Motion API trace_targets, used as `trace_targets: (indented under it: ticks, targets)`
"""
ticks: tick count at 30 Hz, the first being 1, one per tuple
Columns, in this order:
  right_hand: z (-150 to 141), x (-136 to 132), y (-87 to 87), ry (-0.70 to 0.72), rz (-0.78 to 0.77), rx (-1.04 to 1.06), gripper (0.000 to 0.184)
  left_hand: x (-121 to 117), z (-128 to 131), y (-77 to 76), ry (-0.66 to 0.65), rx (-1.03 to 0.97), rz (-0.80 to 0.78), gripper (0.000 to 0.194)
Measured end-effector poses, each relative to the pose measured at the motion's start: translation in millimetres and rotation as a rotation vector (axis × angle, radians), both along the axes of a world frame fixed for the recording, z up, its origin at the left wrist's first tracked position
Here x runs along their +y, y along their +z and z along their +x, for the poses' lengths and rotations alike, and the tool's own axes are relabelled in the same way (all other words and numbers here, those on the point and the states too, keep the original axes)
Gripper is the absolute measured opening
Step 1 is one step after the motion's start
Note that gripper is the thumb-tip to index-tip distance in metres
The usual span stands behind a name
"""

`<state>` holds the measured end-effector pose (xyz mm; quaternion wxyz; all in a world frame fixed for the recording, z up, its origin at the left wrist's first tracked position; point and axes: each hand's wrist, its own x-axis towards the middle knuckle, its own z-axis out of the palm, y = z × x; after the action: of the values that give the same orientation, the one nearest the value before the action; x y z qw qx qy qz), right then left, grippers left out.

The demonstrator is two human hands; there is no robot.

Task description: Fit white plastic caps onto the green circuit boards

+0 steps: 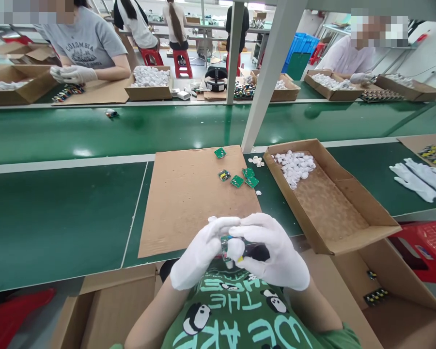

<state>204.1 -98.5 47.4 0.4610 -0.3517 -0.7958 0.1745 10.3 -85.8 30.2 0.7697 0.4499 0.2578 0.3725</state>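
Observation:
My left hand (202, 252) and my right hand (278, 252), both in white gloves, meet over the near edge of a cardboard sheet (181, 203). Between them is a small circuit board (224, 246) with parts on it, gripped from both sides with fingers closed. A round white piece (236, 248) sits against the board, by my right thumb; whether it is fixed there I cannot tell. On the sheet's far right lie several green circuit boards (237, 181), one with a yellow part (224, 175). Another white piece (212, 219) shows just behind my left fingers.
Right of the sheet stands a cardboard tray (349, 194) with a pile of white pieces (295, 167). A slanted metal post (265, 72) rises behind the sheet. Beyond runs a green conveyor belt (167, 128). Gloves (421, 178) lie far right; co-workers sit across the belt.

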Motion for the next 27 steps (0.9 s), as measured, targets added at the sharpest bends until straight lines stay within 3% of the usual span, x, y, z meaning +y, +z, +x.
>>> trace_targets:
  ticks: [4,9,14,19,22,27]
  targets:
    - [-4,3,0.4,0.086,0.045,-0.084,0.057,2,4,17.5,-0.172,0.166,-0.02,0.031]
    - [-11,8,-12.7,0.125,0.127,0.016,0.054,2,9,29.2,-0.133,0.201,0.089,0.013]
    - [-7,7,-13.2,0.158,0.084,0.057,0.06,-1,4,16.8,-0.207,0.12,-0.049,0.02]
    - [-6,7,-17.0,0.136,0.024,0.067,0.071,-7,13,9.1,-0.026,0.09,-0.122,0.036]
    - [-9,7,-17.4,0.13,0.038,0.082,0.06,-6,16,13.8,0.004,0.101,-0.13,0.039]
    - [-12,6,-11.5,0.096,0.191,0.054,0.041,-5,7,26.0,-0.121,0.056,0.028,0.035]
